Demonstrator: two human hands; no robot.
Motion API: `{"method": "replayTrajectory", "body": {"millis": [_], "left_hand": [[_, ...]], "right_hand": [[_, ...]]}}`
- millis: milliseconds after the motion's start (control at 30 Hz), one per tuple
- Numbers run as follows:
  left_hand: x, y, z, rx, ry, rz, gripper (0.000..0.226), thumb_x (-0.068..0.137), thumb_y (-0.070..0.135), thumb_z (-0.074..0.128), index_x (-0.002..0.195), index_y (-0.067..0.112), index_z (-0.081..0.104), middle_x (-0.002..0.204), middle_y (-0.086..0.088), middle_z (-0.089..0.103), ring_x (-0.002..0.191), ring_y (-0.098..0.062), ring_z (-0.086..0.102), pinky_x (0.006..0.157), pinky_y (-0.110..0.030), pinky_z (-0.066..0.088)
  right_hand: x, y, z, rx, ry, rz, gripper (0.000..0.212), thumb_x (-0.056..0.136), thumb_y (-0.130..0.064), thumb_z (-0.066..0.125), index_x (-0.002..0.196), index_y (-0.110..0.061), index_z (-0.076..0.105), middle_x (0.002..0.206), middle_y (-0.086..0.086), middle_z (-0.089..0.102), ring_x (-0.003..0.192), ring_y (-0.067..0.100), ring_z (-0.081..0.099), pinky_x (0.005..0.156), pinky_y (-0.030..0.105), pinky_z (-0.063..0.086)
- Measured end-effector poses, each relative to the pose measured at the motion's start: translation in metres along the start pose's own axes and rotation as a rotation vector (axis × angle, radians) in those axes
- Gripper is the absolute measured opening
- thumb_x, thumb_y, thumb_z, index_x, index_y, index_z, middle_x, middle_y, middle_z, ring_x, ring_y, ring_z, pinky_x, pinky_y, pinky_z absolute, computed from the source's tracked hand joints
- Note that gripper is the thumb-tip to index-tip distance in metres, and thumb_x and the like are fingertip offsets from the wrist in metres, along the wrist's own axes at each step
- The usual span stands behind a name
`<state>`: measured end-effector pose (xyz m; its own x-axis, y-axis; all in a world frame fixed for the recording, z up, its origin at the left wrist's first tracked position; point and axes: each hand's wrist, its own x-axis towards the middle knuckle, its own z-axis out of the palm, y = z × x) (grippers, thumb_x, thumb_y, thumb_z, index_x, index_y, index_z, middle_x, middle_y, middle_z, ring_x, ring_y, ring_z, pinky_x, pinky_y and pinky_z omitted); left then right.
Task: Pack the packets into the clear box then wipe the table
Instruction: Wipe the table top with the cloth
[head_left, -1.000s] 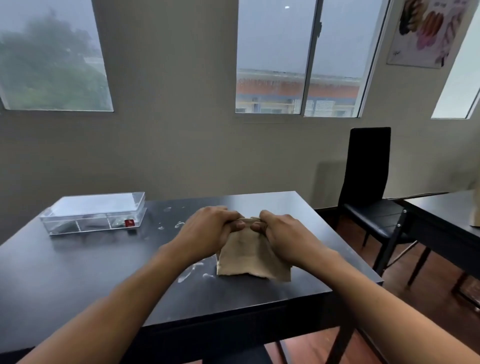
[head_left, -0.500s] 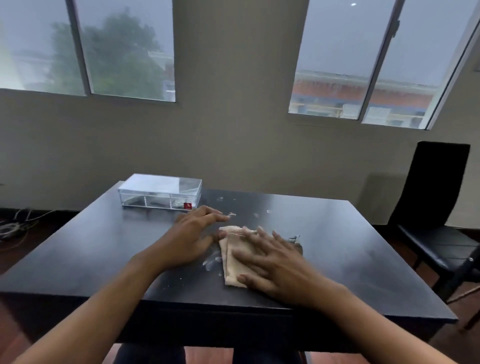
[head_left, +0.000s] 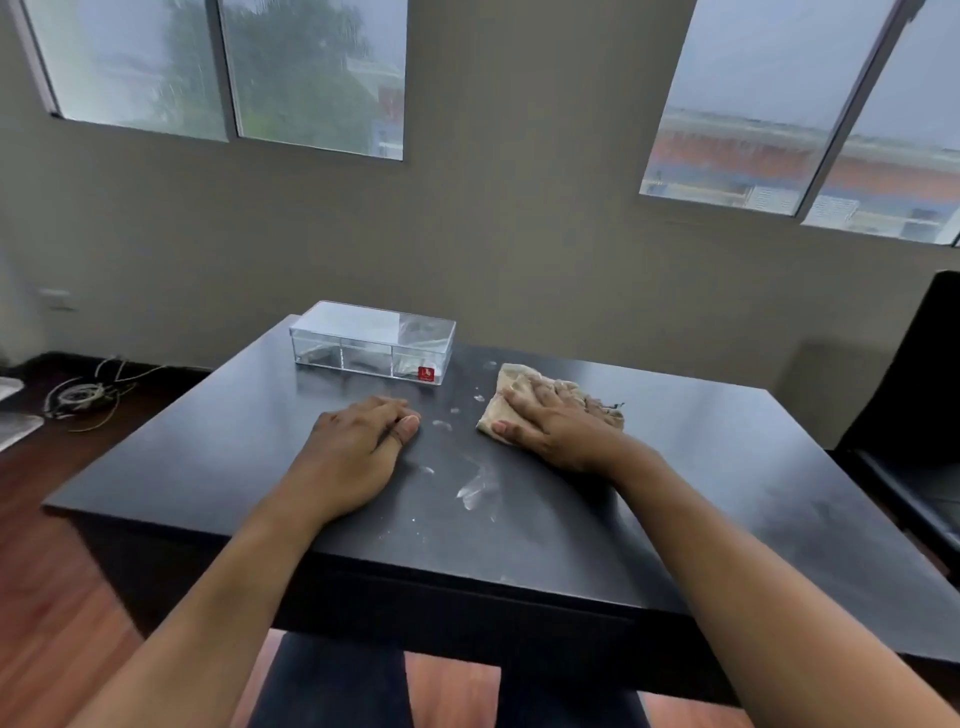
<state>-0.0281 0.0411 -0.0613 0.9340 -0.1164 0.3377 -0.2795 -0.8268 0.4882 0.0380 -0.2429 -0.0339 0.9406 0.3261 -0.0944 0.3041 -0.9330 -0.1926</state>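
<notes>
A clear lidded box (head_left: 372, 343) with three compartments and a red sticker stands at the far left of the black table (head_left: 727, 467); packets show dimly inside. My right hand (head_left: 556, 423) lies flat, pressing a crumpled beige cloth (head_left: 511, 387) onto the table right of the box. My left hand (head_left: 358, 441) rests palm down on the bare tabletop, fingers together, holding nothing. White smears (head_left: 475, 488) and specks mark the surface between my hands.
A black chair (head_left: 914, 415) stands at the table's right side. Tangled cables (head_left: 88, 395) lie on the wooden floor at the left, below the wall. The wall with windows runs right behind the table.
The cloth went from being held up by both hands to lying on the table. My right hand has pushed it away and rightwards; my left hand has let go and rests flat.
</notes>
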Motion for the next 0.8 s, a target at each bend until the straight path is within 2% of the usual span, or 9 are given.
{"method": "replayTrajectory", "body": {"millis": [100,167,233,300,367,433,500,633,800], "left_hand": [[-0.003,-0.001,-0.002,-0.039,-0.006,0.002,0.029,0.103,0.047,0.05,0.119,0.032,0.069,0.139,0.014,0.061,0.127,-0.012,0.056,0.112,-0.043,0.038],[-0.007,-0.004,-0.008,-0.109,-0.06,0.022,0.031,0.101,0.051,0.052,0.122,0.035,0.068,0.136,0.022,0.06,0.124,-0.004,0.056,0.112,-0.036,0.041],[-0.01,-0.012,-0.019,-0.147,-0.123,0.03,0.035,0.101,0.051,0.05,0.129,0.037,0.065,0.136,0.027,0.058,0.125,0.003,0.054,0.112,-0.031,0.041],[-0.015,-0.022,-0.028,-0.162,-0.141,0.012,0.034,0.103,0.047,0.049,0.132,0.037,0.065,0.137,0.029,0.057,0.127,0.007,0.051,0.114,-0.029,0.039],[-0.017,-0.028,-0.033,-0.149,-0.138,0.006,0.033,0.103,0.044,0.049,0.132,0.037,0.064,0.139,0.028,0.056,0.128,0.006,0.05,0.116,-0.03,0.038],[-0.018,-0.028,-0.033,-0.095,-0.147,0.032,0.035,0.103,0.046,0.05,0.134,0.038,0.062,0.142,0.027,0.054,0.13,0.003,0.05,0.115,-0.032,0.039],[-0.019,-0.024,-0.03,-0.04,-0.153,0.062,0.038,0.102,0.048,0.05,0.138,0.038,0.058,0.146,0.025,0.052,0.132,-0.001,0.049,0.114,-0.034,0.039],[-0.019,-0.024,-0.029,-0.026,-0.137,0.06,0.038,0.104,0.042,0.049,0.141,0.036,0.057,0.148,0.022,0.051,0.135,-0.003,0.048,0.116,-0.035,0.038],[-0.021,-0.025,-0.031,-0.046,-0.105,0.019,0.034,0.104,0.038,0.05,0.136,0.034,0.062,0.144,0.02,0.054,0.132,-0.004,0.051,0.115,-0.034,0.039]], "right_hand": [[-0.016,-0.004,0.001,0.061,0.172,-0.13,0.06,0.101,-0.065,0.029,0.149,-0.036,0.048,0.162,-0.005,0.039,0.15,0.02,0.034,0.118,0.044,0.028],[-0.039,-0.007,0.001,0.159,0.288,-0.134,0.038,0.106,-0.048,0.043,0.124,-0.03,0.072,0.122,-0.004,0.073,0.115,0.019,0.063,0.092,0.033,0.04],[-0.062,-0.007,-0.001,0.269,0.319,-0.109,0.035,0.104,-0.05,0.048,0.112,-0.034,0.078,0.085,-0.011,0.075,0.089,0.013,0.067,0.083,0.034,0.046],[-0.084,-0.007,0.002,0.371,0.281,-0.145,0.033,0.102,-0.055,0.049,0.114,-0.041,0.076,0.097,-0.019,0.078,0.101,0.001,0.069,0.098,0.032,0.049],[-0.104,-0.012,0.008,0.446,0.239,-0.222,0.026,0.102,-0.047,0.056,0.121,-0.045,0.072,0.127,-0.026,0.069,0.129,-0.009,0.053,0.114,0.021,0.035],[-0.117,-0.021,0.017,0.428,0.215,-0.323,0.028,0.099,-0.044,0.063,0.126,-0.049,0.067,0.142,-0.028,0.055,0.142,-0.012,0.035,0.12,0.019,0.021],[-0.118,-0.03,0.021,0.325,0.141,-0.37,0.032,0.096,-0.056,0.06,0.127,-0.063,0.058,0.15,-0.035,0.04,0.148,-0.013,0.018,0.124,0.026,0.009],[-0.087,-0.04,0.014,0.08,-0.022,-0.352,0.053,0.084,-0.087,0.034,0.136,-0.079,0.027,0.159,-0.043,0.003,0.152,-0.007,-0.014,0.125,0.042,-0.01],[-0.043,-0.036,0.002,0.009,-0.091,-0.223,0.071,0.079,-0.092,0.023,0.145,-0.074,0.006,0.167,-0.028,-0.009,0.154,0.004,-0.02,0.124,0.049,-0.015]]}}
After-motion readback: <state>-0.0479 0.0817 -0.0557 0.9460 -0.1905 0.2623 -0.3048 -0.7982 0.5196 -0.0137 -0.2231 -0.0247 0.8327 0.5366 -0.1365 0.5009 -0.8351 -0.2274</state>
